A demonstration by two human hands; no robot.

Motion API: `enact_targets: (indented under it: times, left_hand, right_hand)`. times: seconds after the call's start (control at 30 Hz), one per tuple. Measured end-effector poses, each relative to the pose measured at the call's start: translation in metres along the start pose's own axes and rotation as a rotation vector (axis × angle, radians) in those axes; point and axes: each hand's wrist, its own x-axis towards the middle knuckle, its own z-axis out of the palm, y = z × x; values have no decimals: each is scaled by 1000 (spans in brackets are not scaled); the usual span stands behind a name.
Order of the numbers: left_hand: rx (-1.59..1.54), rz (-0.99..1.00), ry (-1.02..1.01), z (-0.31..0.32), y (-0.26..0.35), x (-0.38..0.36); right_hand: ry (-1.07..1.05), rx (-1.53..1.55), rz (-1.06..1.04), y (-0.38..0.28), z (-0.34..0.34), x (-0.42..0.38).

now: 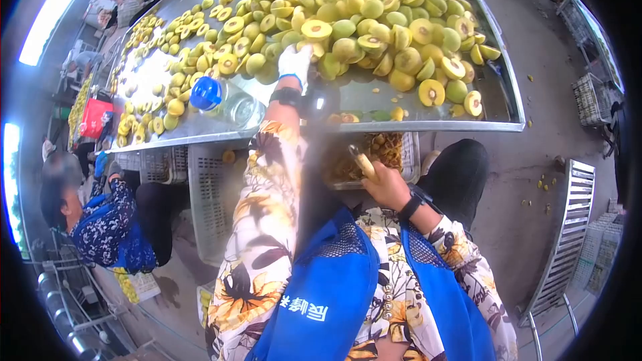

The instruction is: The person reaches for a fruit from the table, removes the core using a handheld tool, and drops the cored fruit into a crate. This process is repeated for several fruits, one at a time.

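My left hand (pixel 295 64), in a white glove, reaches over the metal table (pixel 348 97) to the near edge of a heap of halved yellow-green stone fruit (pixel 364 47). Its fingertips touch a fruit half (pixel 311 49); glare and the fruit hide how the fingers are closed. Below the table's edge, my bare right hand (pixel 389 187) is closed round the light wooden handle of a small pitting tool (pixel 363 162) with a short metal tip. Just left of my left hand, a clear jar (pixel 242 108) with a blue lid (pixel 206 93) lies on the table.
Under the table, a crate (pixel 386 150) holds brownish fruit scraps beside a white plastic crate (pixel 208 207). A co-worker (pixel 110 227) in blue sits at the left. A red bag (pixel 97 117) is beyond them. A slatted rack (pixel 565 227) leans at the right.
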Motion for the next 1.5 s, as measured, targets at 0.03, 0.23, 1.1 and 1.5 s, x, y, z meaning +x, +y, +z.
enact_targets:
  times: [0.03, 0.23, 1.1, 1.5]
  left_hand:
    - [-208, -68, -33, -4, 15, -15]
    - [-332, -110, -448, -48, 24, -106]
    - [-723, -335, -545, -23, -8, -250]
    - [-397, 75, -164, -12, -21, -260]
  right_hand:
    - [5, 8, -5, 2, -4, -3]
    - [306, 230, -265, 3, -2, 6]
    - [87, 79, -168, -20, 4, 14]
    - [65, 155, -408, -31, 6, 7]
